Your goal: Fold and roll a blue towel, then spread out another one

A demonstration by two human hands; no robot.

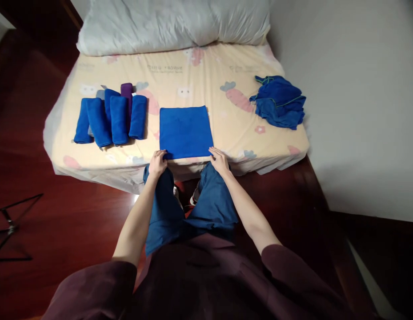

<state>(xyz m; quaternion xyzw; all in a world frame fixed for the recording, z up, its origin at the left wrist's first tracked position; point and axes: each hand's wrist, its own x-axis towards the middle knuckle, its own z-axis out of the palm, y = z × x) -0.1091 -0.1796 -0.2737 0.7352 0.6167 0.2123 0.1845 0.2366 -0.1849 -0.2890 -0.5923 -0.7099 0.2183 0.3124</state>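
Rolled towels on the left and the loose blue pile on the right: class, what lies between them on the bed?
The head view shows one flat folded blue towel, both hands at its near corners.

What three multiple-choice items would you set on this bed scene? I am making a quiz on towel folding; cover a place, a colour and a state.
1. Where does the loose heap of blue cloths lie?
A. near the bed's right edge
B. on the pillow
C. on the floor

2. What colour is the one roll that differs from the blue rolls?
A. red
B. purple
C. white

3. How does the blue towel in front of the person lie?
A. rolled up
B. crumpled
C. flat, folded square

Answers:
1 A: the heap sits on the mattress by the wall side.
2 B: a purple roll shows behind the blue ones.
3 C: it lies smooth, with the left hand and the right hand at its near corners.
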